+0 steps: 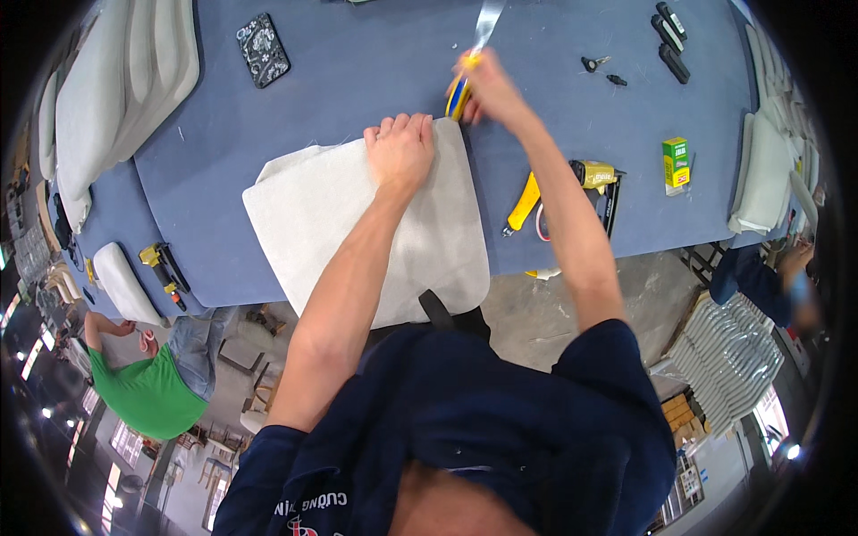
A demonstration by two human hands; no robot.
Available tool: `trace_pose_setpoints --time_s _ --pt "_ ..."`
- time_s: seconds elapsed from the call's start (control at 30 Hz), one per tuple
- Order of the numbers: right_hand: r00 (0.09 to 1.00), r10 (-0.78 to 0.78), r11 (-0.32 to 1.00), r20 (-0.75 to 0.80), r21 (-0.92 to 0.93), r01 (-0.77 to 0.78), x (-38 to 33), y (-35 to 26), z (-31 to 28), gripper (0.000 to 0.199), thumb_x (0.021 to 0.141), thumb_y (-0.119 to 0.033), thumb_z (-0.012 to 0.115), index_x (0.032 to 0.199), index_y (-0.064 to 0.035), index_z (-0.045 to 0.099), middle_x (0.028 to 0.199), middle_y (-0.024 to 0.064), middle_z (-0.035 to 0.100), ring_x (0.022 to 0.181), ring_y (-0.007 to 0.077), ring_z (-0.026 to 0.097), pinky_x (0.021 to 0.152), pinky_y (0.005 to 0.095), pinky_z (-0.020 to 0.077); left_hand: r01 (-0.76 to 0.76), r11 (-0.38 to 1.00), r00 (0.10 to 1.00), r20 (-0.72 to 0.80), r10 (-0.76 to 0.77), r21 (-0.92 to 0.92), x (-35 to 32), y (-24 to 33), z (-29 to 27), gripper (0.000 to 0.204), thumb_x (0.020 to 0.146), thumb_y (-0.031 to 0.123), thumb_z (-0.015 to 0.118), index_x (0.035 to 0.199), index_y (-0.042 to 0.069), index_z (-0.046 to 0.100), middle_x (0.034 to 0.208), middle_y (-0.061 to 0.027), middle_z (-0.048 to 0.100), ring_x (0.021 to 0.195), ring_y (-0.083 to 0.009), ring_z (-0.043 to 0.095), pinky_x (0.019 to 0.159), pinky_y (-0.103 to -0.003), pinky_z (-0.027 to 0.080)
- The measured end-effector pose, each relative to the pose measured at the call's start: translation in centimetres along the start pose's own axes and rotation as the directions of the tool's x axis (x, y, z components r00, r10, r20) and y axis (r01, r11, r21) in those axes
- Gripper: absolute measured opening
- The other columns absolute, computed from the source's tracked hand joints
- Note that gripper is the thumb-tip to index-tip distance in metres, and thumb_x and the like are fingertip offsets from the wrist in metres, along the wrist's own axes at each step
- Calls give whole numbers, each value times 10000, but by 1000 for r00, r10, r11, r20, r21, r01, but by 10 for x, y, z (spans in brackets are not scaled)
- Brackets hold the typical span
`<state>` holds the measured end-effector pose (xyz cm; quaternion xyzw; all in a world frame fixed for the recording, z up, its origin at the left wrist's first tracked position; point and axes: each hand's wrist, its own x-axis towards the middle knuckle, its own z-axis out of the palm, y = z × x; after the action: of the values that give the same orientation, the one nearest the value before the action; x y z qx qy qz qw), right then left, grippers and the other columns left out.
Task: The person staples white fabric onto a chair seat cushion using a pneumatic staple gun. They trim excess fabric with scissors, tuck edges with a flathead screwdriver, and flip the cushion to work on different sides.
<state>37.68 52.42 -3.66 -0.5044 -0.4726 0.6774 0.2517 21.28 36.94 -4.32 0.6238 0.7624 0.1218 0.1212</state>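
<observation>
A light grey fabric-covered seat pad (pixel 322 223) lies at the table's near edge, partly overhanging toward my body. My left hand (pixel 400 154) presses on its far part, fingers bent at the far edge, where loose threads stick out. Just beyond the pad's far right corner, my right hand (pixel 487 89) is closed round a bladed tool (pixel 458 96) with a yellow-and-blue handle. Its shiny metal blade (pixel 486 25) points away from me. Motion blurs this hand, so the tool's exact kind is unclear. A dark strap (pixel 435 308) touches the pad's near edge.
Right of the pad lie a yellow-handled cutter (pixel 523 205), a staple gun (pixel 594 174) and a small green-yellow box (pixel 676 163). Stacked grey pads (pixel 125 80) stand left; another staple gun (pixel 163 272) lies there. A phone (pixel 264 50) is farther back. A person in green (pixel 147 393) works nearby.
</observation>
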Motion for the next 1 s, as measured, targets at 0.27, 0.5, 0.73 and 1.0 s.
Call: trace_pose_setpoints --time_s 0.27,0.5,0.73,1.0 --pt "984 64 978 168 -204 -29 -1 10 26 323 1118 -367 544 1358 -174 447 860 67 703 438 103 504 401 266 398 2 1000 1000 -2 -2 -8 -2 -1 -1 329 1090 341 522 975 131 748 930 -22 735 952 -243 670 941 -457 416" --pt "978 -28 985 206 -162 62 16 5 25 358 1102 -386 581 1358 -149 499 853 61 693 482 108 533 423 277 406 43 999 997 66 -44 22 5 1 -5 321 1089 328 522 985 132 755 939 -30 744 955 -248 678 926 -443 422" --pt "952 -130 971 -277 157 179 -23 31 10 316 1139 -334 493 1363 -145 375 935 138 733 491 146 577 423 276 433 6 998 999 -48 -9 -63 -3 0 2 332 1081 319 535 944 116 759 916 -41 741 935 -251 678 919 -442 427" --pt "939 38 961 -341 271 59 -65 65 24 326 1134 -379 521 1342 -149 423 976 142 724 653 198 704 483 283 502 15 999 994 -109 -20 -47 -6 -2 6 294 1059 289 556 929 121 758 903 1 744 899 -239 675 896 -438 432"
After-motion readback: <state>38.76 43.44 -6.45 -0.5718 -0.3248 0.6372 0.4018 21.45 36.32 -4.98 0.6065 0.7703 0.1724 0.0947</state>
